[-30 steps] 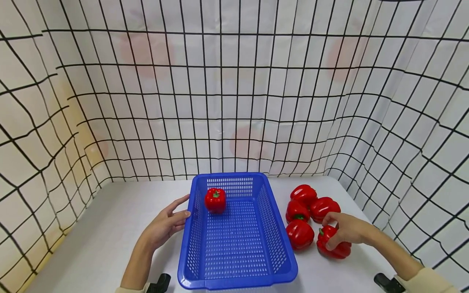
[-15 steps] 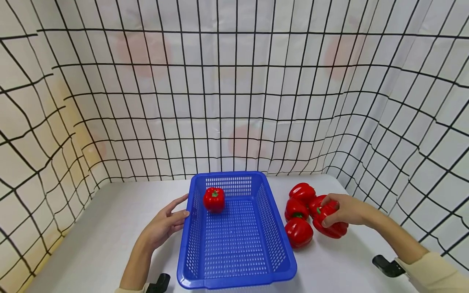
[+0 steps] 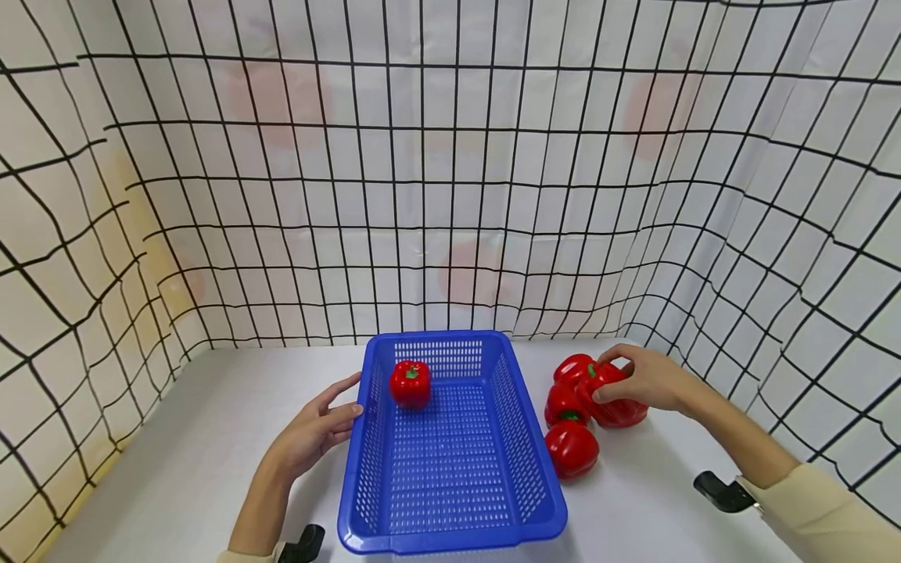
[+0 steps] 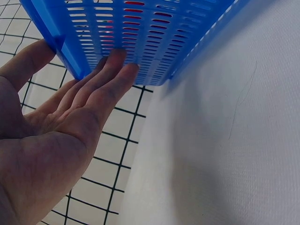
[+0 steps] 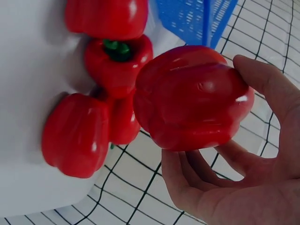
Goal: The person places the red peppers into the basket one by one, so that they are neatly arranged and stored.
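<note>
A blue perforated plastic basket (image 3: 450, 541) stands on the white table, with one red bell pepper (image 3: 411, 385) in its far left part. My left hand (image 3: 317, 434) rests against the basket's left side, thumb at the rim and fairly straight fingers on the outer wall. To the right of the basket, my right hand (image 3: 655, 379) holds a glossy red bell pepper (image 5: 192, 101) between thumb and fingers. It is raised above several other red bell peppers (image 3: 572, 450) clustered on the table, overlapping some of them in the head view. The right wrist view shows the held pepper lying sideways.
A black wire grid (image 3: 443, 203) with white sheeting behind it encloses the table at the back and both sides. White table surface (image 3: 197, 438) lies left of the basket. Dark straps with small devices (image 3: 723, 493) sit at both wrists.
My right hand has lifted the bell pepper from the right front of the cluster and carried it leftward and away from me. My left hand and the basket have stayed in place.
</note>
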{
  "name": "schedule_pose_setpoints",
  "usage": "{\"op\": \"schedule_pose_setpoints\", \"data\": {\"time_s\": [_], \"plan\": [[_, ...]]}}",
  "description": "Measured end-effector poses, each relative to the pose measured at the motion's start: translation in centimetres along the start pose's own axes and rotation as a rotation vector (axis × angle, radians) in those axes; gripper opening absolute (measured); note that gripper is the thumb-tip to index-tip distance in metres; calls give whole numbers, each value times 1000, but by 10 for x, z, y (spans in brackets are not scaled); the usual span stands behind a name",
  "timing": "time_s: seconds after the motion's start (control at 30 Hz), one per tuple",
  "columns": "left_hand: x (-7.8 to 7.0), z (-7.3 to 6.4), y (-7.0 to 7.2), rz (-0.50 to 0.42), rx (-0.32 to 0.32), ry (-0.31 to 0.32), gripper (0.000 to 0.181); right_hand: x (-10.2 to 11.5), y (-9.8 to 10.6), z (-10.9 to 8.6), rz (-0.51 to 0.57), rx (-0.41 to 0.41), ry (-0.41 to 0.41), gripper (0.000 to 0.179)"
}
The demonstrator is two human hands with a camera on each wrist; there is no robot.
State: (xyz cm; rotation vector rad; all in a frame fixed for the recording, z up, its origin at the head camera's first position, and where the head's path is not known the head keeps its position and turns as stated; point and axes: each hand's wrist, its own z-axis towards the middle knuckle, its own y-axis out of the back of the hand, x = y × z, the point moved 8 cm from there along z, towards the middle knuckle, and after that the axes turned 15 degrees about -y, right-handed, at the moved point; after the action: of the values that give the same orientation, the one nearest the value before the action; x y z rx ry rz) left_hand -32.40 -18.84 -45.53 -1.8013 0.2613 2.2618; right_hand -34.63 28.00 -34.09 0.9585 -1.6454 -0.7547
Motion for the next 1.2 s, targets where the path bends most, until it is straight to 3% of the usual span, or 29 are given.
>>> {"op": "schedule_pose_setpoints", "data": {"time_s": [0.5, 1.2], "plan": [[1, 1, 1, 4, -2, -3, 74, 36, -2, 11, 34, -70, -5, 81], [2, 1, 1, 8, -2, 3, 76, 91, -19, 27, 117, -91, 40, 75]]}}
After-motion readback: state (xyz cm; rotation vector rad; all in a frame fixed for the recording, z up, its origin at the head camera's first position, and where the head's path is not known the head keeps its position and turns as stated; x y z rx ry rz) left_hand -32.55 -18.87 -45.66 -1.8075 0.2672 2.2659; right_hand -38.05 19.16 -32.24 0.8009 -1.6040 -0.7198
